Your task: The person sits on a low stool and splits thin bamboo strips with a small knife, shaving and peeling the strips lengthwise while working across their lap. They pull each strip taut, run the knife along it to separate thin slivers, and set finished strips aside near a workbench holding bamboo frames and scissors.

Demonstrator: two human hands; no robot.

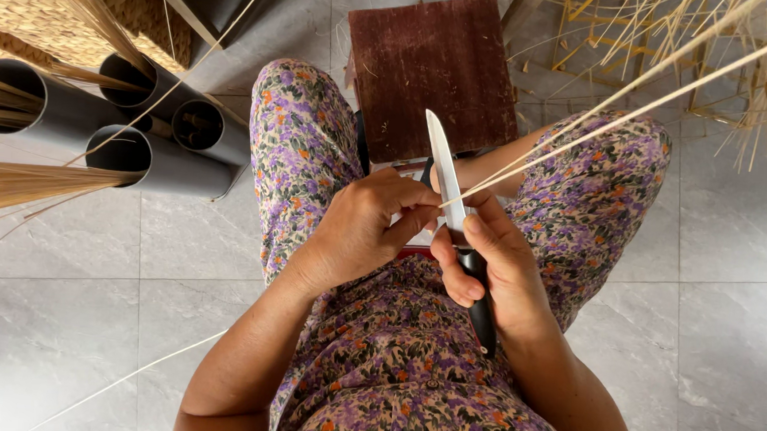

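Right hand (496, 267): closed around the black handle of a knife (447, 171), the pale blade pointing up and away from the body, thumb lying along the handle near the blade.
Left hand (361, 227): fingers pinched shut on the near end of a thin pale strip (639, 98), right at the blade.
Strip: runs from the pinch up and to the right, well past the right knee, ending among a loose heap of similar strips (729, 77) on the floor.
Contact: strip and blade edge meet just above the right thumb; whether the edge has bitten in cannot be told.
Doing it well (judgement): keep the blade at a shallow angle to the strip, draw steadily, and hold the left fingertips behind the edge, since they sit very close to it.
Board (432, 72): dark red, lying between the knees, beyond the hands.
Tubes (162, 135): dark, stacked on the tiled floor (734, 290) to the left, some holding bundles of straw-coloured fibres.
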